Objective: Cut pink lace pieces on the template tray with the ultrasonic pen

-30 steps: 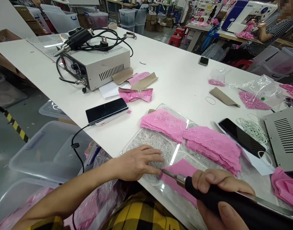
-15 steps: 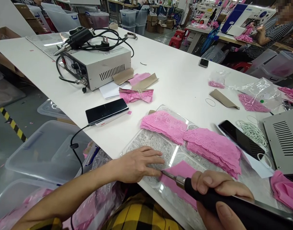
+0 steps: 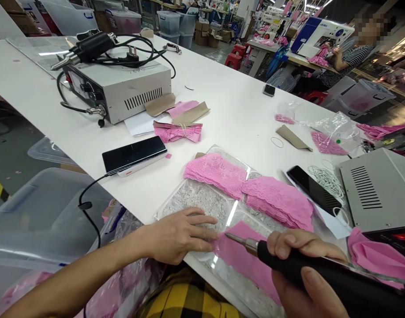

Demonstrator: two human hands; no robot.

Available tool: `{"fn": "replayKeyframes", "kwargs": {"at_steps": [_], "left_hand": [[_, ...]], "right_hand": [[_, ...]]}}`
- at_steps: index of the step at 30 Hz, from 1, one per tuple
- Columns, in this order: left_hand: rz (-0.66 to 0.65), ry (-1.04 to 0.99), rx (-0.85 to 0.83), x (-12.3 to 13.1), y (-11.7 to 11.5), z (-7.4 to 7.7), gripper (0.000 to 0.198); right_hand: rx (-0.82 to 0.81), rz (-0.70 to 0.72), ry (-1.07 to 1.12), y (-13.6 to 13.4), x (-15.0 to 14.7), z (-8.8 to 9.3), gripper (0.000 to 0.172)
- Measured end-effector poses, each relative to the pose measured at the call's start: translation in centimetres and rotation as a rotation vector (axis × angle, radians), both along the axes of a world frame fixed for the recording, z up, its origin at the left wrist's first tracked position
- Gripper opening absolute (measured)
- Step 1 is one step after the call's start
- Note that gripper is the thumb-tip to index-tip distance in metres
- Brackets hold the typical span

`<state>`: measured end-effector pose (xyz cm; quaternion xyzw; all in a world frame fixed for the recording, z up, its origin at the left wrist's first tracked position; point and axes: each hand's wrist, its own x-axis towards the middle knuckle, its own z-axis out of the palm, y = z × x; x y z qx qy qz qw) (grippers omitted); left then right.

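Pink fabric piece (image 3: 244,254) at near centre, on the clear sheet (image 3: 197,201): flat, smooth, plain bright pink, long, its outline angled at the far end. Left hand (image 3: 176,236) palm down, fingers loosely spread, fingertips at the piece's left edge. Right hand (image 3: 308,245) curls round a black-handled tool (image 3: 267,256), metal tip over the cloth; contact I cannot tell. Beyond, two lace stacks (image 3: 215,174), pink, patterned, layered edges showing.
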<state>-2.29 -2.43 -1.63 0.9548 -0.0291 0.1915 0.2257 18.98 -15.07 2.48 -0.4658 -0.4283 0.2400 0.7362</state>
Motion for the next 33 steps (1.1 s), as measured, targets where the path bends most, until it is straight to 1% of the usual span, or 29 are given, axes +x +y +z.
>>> {"fn": "replayKeyframes", "kwargs": {"at_steps": [4,11,16,19,23,29,31,33], "left_hand": [[-0.018,-0.002,-0.003,-0.07,0.21,0.0,0.036],[-0.024,-0.008,-0.001,-0.07,0.31,-0.06,0.033],[-0.029,-0.011,0.006,-0.17,0.28,-0.24,0.033],[-0.035,-0.006,0.002,-0.18,0.3,-0.3,0.032],[-0.034,0.008,-0.014,-0.14,0.32,-0.26,0.033],[-0.032,0.009,-0.018,-0.13,0.31,-0.25,0.033],[-0.031,0.005,-0.024,-0.19,0.3,-0.34,0.035],[-0.027,0.001,-0.042,-0.26,0.3,-0.46,0.038]], "right_hand": [[0.004,0.024,0.0,-0.06,-0.03,-0.26,0.01],[0.012,0.004,0.016,-0.23,0.14,-0.24,0.011],[0.033,0.047,0.01,0.16,-0.22,-0.2,0.01],[0.026,0.045,0.001,0.19,-0.32,-0.17,0.01],[0.012,0.042,0.003,0.25,-0.49,-0.05,0.008],[0.039,0.063,-0.009,0.52,-0.71,0.18,0.005],[0.027,0.042,0.007,0.47,-0.42,0.13,0.006],[0.013,-0.014,0.023,0.38,0.16,0.07,0.008]]}}
